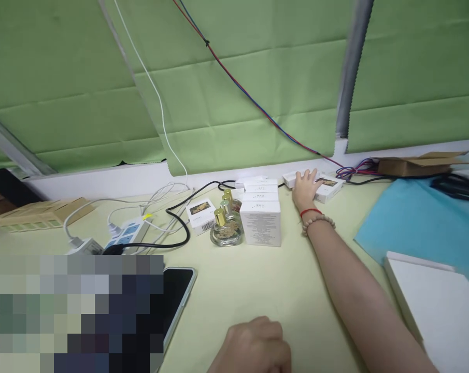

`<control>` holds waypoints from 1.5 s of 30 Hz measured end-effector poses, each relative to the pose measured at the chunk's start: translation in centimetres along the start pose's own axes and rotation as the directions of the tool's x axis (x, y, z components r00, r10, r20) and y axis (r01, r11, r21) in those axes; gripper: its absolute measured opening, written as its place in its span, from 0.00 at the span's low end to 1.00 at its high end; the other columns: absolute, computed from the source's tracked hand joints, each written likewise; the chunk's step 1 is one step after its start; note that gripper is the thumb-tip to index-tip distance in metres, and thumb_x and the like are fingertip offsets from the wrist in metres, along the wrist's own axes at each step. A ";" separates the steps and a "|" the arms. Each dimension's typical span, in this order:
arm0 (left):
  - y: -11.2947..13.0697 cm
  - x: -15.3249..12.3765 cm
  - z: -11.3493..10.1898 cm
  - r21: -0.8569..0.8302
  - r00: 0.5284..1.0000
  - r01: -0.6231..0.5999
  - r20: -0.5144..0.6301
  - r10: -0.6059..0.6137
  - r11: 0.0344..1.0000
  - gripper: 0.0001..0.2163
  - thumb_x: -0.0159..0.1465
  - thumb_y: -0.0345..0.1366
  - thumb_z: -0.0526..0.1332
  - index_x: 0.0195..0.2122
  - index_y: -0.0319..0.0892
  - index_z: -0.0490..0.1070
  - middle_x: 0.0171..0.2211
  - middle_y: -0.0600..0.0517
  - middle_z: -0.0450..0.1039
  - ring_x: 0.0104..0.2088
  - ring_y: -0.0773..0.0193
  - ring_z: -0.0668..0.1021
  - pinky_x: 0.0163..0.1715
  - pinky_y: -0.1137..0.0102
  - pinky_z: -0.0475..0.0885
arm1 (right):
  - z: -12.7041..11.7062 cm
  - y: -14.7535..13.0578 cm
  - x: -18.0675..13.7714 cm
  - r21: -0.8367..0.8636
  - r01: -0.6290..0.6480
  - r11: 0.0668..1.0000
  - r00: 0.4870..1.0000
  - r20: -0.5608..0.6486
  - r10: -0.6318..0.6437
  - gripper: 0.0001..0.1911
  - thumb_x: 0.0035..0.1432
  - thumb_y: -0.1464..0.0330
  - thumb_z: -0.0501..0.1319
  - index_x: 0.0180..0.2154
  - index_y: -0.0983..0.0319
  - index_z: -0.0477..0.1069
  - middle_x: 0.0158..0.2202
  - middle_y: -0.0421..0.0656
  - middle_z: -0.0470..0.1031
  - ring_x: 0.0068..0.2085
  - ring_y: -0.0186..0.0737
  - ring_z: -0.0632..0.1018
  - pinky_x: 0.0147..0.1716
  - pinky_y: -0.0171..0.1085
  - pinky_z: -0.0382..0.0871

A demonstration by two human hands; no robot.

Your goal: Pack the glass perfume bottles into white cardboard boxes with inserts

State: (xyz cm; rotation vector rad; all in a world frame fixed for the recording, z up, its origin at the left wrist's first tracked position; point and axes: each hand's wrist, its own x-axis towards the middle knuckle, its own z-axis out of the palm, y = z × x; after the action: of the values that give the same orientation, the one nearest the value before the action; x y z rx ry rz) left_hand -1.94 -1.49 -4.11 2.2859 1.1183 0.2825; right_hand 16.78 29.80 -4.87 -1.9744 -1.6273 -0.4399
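Note:
My right hand [306,189] reaches to the back of the table, fingers spread over a white box [294,179]. Beside its thumb lies another white box with a dark-and-gold picture [327,188]. My left hand [253,346] rests near the front edge, curled into a fist with nothing showing in it. Between the hands and to the left, a row of white cartons [261,224] stands upright. Next to them is a row of glass perfume bottles [226,231] with gold and silver caps. A flat white picture box [201,214] lies left of the bottles.
On the left are a power strip [128,232], tangled cables and a phone [179,295], with a blurred patch over the corner. A blue cloth [405,223] and a large white box [436,305] lie at right. An open brown carton [413,165] stands behind.

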 end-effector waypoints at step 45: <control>1.7 -0.8 -2.0 -0.780 0.924 -0.176 -0.341 -0.173 0.600 0.18 0.48 0.43 0.55 0.39 0.39 0.61 0.19 0.54 0.65 0.14 0.71 0.60 0.13 0.78 0.50 | -17.9 -1.0 -14.8 0.734 -0.303 -0.608 0.786 0.553 0.276 0.14 0.55 0.58 0.50 0.33 0.62 0.63 0.22 0.37 0.69 0.18 0.28 0.67 0.15 0.26 0.60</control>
State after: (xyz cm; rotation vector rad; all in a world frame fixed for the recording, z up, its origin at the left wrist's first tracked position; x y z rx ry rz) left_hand -2.16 -2.08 -1.46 1.4159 0.8827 1.0555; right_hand 14.08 7.58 1.30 -0.6443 -0.3591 1.1362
